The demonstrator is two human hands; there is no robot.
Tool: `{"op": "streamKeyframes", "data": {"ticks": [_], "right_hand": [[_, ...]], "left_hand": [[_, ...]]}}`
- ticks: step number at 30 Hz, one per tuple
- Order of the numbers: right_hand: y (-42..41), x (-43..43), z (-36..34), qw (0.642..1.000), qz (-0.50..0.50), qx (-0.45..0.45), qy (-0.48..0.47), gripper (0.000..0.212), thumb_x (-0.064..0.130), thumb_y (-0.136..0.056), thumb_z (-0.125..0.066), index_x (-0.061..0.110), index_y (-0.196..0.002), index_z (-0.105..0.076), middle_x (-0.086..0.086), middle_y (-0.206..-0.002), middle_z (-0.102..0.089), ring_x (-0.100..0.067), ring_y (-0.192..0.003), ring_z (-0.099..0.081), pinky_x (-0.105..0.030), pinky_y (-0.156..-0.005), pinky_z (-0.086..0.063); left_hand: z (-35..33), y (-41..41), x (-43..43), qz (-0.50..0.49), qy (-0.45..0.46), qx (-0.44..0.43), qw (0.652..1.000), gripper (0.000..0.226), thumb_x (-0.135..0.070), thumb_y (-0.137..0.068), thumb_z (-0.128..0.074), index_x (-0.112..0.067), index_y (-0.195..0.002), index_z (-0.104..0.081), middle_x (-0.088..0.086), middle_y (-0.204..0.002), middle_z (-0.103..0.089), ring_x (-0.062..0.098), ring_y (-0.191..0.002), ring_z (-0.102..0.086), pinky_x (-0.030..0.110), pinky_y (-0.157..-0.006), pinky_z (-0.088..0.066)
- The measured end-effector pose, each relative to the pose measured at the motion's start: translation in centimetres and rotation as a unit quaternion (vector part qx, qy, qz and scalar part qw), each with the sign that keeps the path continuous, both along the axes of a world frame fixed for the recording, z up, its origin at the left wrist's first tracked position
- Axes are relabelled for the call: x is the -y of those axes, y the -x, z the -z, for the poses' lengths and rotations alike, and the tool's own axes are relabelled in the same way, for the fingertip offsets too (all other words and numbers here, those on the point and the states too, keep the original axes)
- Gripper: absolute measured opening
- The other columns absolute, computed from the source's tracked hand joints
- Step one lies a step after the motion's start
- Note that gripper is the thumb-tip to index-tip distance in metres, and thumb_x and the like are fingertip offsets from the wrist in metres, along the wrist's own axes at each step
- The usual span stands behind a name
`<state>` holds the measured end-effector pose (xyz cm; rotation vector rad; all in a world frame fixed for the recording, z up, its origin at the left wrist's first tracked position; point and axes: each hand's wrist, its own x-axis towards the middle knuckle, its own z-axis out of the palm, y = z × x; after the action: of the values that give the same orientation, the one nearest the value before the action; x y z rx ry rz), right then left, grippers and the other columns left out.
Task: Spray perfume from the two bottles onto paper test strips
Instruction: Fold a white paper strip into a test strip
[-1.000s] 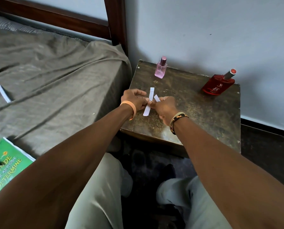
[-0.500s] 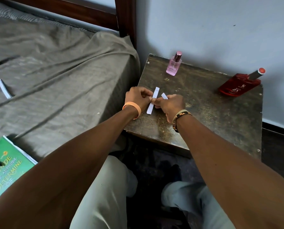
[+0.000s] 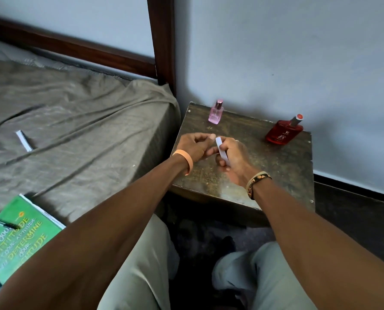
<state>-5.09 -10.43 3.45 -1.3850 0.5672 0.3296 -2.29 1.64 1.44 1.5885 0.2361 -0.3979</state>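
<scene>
A paper strip (image 3: 221, 151) is pinched in the right hand (image 3: 232, 158) over the table's (image 3: 276, 166) near side; the left hand (image 3: 195, 146) is curled, seemingly empty. Strip preparation is judged under way; a far bottle, pink (image 3: 215, 113) or red (image 3: 283, 133), must be reached next

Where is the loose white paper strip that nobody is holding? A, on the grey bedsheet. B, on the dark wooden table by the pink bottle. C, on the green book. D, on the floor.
A: the loose white paper strip lies on the wrinkled grey bedsheet, apart from the book and table.
</scene>
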Motion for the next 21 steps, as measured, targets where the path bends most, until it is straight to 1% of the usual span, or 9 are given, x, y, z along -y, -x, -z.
{"op": "streamKeyframes", "data": {"ticks": [2, 4, 7, 9, 11, 13, 15, 18, 21], "right_hand": [[1.6, 0.8, -1.9, 0.999, -0.021, 0.034, 0.019, 0.037, 0.002, -0.090, -0.032, 0.004, -0.115, -0.059, -0.010, -0.067, -0.066, -0.013, -0.041, -0.040, -0.017, -0.037, -0.022], [3.0, 1.5, -3.8, 0.996, -0.042, 0.058, 0.052, 0.037, 0.001, -0.092, -0.034, 0.004, -0.122, -0.055, -0.008, -0.060, -0.063, -0.016, -0.042, -0.045, -0.018, -0.039, -0.024], [6.2, 3.1, -6.7, 0.991, -0.061, 0.087, 0.077, 0.026, 0.006, -0.099, -0.042, 0.006, -0.122, -0.055, -0.010, -0.073, -0.069, -0.019, -0.053, -0.061, -0.026, -0.045, -0.041], [8.3, 4.4, -8.3, 0.988, -0.056, 0.093, 0.109, 0.016, 0.012, -0.100, -0.053, 0.010, -0.115, -0.058, -0.010, -0.085, -0.073, -0.017, -0.065, -0.068, -0.030, -0.055, -0.049], [10.4, 6.3, -9.5, 0.983, -0.036, 0.092, 0.153, 0.009, 0.013, -0.097, -0.061, 0.011, -0.105, -0.064, -0.010, -0.090, -0.073, -0.015, -0.070, -0.067, -0.029, -0.059, -0.050], [12.3, 8.3, -10.5, 0.982, -0.020, 0.088, 0.164, 0.008, 0.012, -0.094, -0.066, 0.010, -0.102, -0.067, -0.010, -0.092, -0.074, -0.015, -0.070, -0.067, -0.026, -0.058, -0.049], [13.7, 9.9, -11.2, 0.983, 0.002, 0.086, 0.163, 0.011, 0.014, -0.091, -0.071, 0.010, -0.101, -0.069, -0.009, -0.091, -0.075, -0.014, -0.068, -0.067, -0.024, -0.056, -0.049], [15.5, 11.8, -12.0, 0.980, 0.037, 0.098, 0.169, 0.018, 0.014, -0.084, -0.078, 0.010, -0.100, -0.070, -0.006, -0.086, -0.076, -0.013, -0.069, -0.067, -0.024, -0.058, -0.051], [16.3, 13.0, -11.9, 0.979, 0.058, 0.101, 0.169, 0.019, 0.013, -0.082, -0.081, 0.010, -0.098, -0.072, -0.006, -0.085, -0.076, -0.012, -0.068, -0.068, -0.026, -0.062, -0.053]], "left_hand": [[-2.4, 1.4, 0.9, 0.024, 0.026, -0.017, 0.999, 0.017, -0.017, -0.090, -0.066, -0.003, -0.100, -0.068, -0.004, -0.048, -0.057, 0.004, -0.044, -0.052, 0.018, -0.047, -0.047], [-4.4, 2.5, 1.7, 0.031, 0.061, -0.025, 0.997, 0.007, -0.010, -0.088, -0.067, -0.004, -0.090, -0.067, -0.002, -0.049, -0.061, 0.005, -0.045, -0.057, 0.019, -0.048, -0.049], [-7.3, 4.7, 3.3, 0.040, 0.082, -0.017, 0.996, 0.004, -0.007, -0.087, -0.067, -0.004, -0.088, -0.067, 0.007, -0.067, -0.067, 0.012, -0.055, -0.065, 0.027, -0.062, -0.058], [-9.1, 6.0, 4.2, 0.054, 0.073, 0.010, 0.996, 0.006, -0.006, -0.089, -0.064, -0.001, -0.092, -0.065, 0.010, -0.073, -0.065, 0.014, -0.057, -0.065, 0.026, -0.059, -0.059], [-10.7, 7.3, 5.2, 0.086, 0.021, 0.057, 0.994, 0.006, -0.009, -0.090, -0.064, -0.003, -0.093, -0.065, 0.009, -0.077, -0.065, 0.016, -0.065, -0.064, 0.027, -0.064, -0.058], [-12.1, 8.6, 6.3, 0.117, -0.019, 0.091, 0.989, 0.014, -0.013, -0.089, -0.065, -0.003, -0.099, -0.066, 0.007, -0.078, -0.067, 0.014, -0.067, -0.065, 0.029, -0.070, -0.058], [-12.8, 9.5, 7.5, 0.137, -0.012, 0.099, 0.986, 0.017, -0.014, -0.088, -0.066, -0.002, -0.102, -0.065, 0.006, -0.078, -0.068, 0.013, -0.065, -0.065, 0.029, -0.070, -0.058], [-13.3, 10.8, 9.8, 0.162, 0.008, 0.110, 0.981, 0.018, -0.010, -0.087, -0.068, 0.000, -0.101, -0.066, 0.007, -0.079, -0.069, 0.012, -0.064, -0.067, 0.024, -0.059, -0.058], [-12.6, 11.5, 11.7, 0.161, 0.014, 0.116, 0.980, 0.014, -0.010, -0.085, -0.070, -0.002, -0.097, -0.068, 0.013, -0.087, -0.070, 0.019, -0.071, -0.069, 0.027, -0.063, -0.059]]}}
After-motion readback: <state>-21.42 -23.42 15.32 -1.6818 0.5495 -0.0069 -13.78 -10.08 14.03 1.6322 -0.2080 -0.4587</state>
